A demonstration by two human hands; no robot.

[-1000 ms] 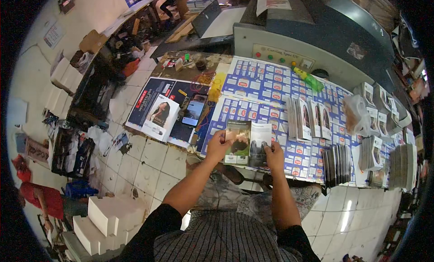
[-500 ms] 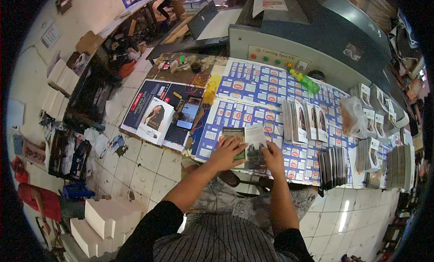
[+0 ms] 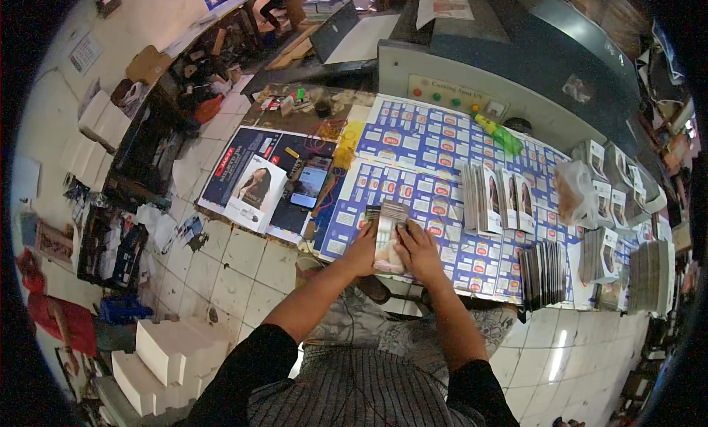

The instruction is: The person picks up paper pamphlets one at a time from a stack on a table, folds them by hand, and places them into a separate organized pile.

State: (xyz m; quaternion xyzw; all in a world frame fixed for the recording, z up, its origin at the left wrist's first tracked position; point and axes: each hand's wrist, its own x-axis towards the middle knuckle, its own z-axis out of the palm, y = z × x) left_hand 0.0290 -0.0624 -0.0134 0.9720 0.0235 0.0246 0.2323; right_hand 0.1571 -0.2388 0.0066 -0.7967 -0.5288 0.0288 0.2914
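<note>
A narrow folded leaflet [image 3: 389, 239] with pictures on it lies at the near edge of the sheet-covered table, in front of me. At its left edge, my left hand [image 3: 359, 251] is closed, with the thumb side against the paper; part of a darker panel shows beside these fingers. My right hand [image 3: 422, 256] lies along the right edge, fingers stretched out and pressing on the folded paper. Large blue-and-white printed sheets [image 3: 402, 180] are under the leaflet. To the right stand folded leaflets [image 3: 490, 202] with a dark-haired figure on them.
A row of dark-edged leaflets [image 3: 543, 273] stands at the near right, with more stacks [image 3: 651, 273] beyond. A plastic bag [image 3: 577, 192] and a green bottle [image 3: 505, 138] are farther back. Leftward lie a phone [image 3: 308, 186], a flat printed leaflet [image 3: 256, 192] and rubber bands [image 3: 324, 130].
The leaflet lay spread wider; its right part is now folded over to the left, leaving a narrow strip. My left hand drew to the left edge, and my right hand moved left.
</note>
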